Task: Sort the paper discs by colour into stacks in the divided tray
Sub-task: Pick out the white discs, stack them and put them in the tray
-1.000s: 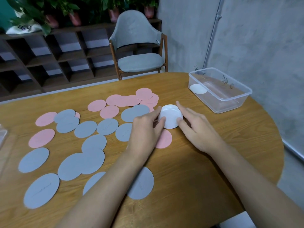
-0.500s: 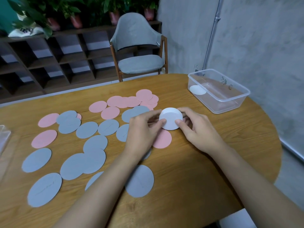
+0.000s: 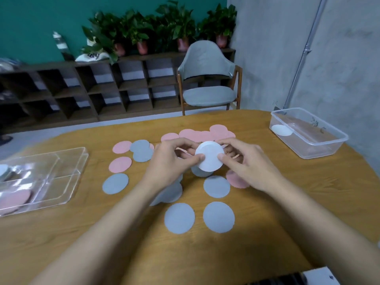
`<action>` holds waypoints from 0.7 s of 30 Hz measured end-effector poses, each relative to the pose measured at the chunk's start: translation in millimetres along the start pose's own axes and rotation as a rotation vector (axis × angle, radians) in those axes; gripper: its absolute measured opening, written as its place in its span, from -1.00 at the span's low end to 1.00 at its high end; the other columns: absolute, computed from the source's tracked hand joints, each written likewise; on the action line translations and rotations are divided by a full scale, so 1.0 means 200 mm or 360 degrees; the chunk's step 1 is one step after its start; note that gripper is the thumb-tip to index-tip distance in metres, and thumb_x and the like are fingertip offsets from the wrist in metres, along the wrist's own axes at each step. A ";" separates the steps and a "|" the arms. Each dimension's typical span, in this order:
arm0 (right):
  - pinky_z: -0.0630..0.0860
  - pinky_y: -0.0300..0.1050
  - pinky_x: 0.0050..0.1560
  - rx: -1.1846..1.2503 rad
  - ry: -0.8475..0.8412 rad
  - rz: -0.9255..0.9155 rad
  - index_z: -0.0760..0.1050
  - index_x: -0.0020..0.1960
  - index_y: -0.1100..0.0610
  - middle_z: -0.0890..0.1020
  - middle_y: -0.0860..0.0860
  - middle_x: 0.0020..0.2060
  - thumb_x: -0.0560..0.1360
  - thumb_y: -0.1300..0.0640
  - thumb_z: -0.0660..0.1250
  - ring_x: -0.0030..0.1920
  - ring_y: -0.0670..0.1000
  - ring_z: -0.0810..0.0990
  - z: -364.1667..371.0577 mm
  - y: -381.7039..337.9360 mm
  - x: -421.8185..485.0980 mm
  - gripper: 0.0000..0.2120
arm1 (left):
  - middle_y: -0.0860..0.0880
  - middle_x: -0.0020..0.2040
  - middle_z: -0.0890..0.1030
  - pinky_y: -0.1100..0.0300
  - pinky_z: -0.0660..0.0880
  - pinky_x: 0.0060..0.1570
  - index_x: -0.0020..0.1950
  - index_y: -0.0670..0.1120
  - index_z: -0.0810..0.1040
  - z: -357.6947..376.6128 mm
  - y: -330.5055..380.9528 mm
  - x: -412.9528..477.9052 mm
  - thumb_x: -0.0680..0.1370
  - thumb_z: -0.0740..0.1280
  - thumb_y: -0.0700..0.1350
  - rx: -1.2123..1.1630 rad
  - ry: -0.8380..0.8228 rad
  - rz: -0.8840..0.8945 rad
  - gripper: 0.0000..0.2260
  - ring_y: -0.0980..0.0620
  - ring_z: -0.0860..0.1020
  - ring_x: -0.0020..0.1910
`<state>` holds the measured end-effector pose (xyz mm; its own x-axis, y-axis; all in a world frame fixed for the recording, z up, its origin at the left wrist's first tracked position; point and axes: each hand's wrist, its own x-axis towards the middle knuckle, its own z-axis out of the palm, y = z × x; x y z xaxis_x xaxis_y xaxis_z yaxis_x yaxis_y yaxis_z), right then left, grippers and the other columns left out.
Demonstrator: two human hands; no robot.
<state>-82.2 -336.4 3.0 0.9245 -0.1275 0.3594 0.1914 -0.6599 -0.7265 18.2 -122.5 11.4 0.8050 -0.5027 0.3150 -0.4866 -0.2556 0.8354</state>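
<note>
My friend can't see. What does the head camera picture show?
Two hands, left and right, hold a white stack of discs above a wooden table scattered with pink and grey discs. A clear divided tray sits left.

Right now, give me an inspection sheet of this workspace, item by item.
Surface: oval wooden table, discs scattered across its middle.
Job's things: white paper disc stack held above the table; grey paper discs and pink paper discs loose on the table; clear divided acrylic tray at the left edge, pink discs in its near compartment.
Clutter: clear plastic tub at the right, one white disc inside.
Hands: left hand and right hand both pinch the white stack.
Cables: nothing seen.
Surroundings: grey upholstered wooden chair, dark wooden shelf unit, potted green plants, metal wall pipe.
</note>
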 end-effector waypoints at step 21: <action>0.52 -0.08 -0.15 0.0097 -0.0475 -0.0235 0.58 0.11 -0.14 0.68 -0.12 -0.24 0.53 -0.06 0.42 -0.29 -0.15 0.60 1.09 -0.93 0.48 -0.83 | 0.06 -0.15 0.73 -0.13 0.68 0.05 -0.03 0.04 0.75 -1.39 -0.33 -0.53 0.44 0.62 -0.02 0.0274 0.0479 -0.0332 -0.85 -0.11 0.73 -0.17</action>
<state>42.6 -64.5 45.6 0.9393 0.1945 0.2825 0.3415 -0.6083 -0.7165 59.2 176.6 48.5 0.9434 -0.1677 0.2861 -0.3316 -0.4740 0.8157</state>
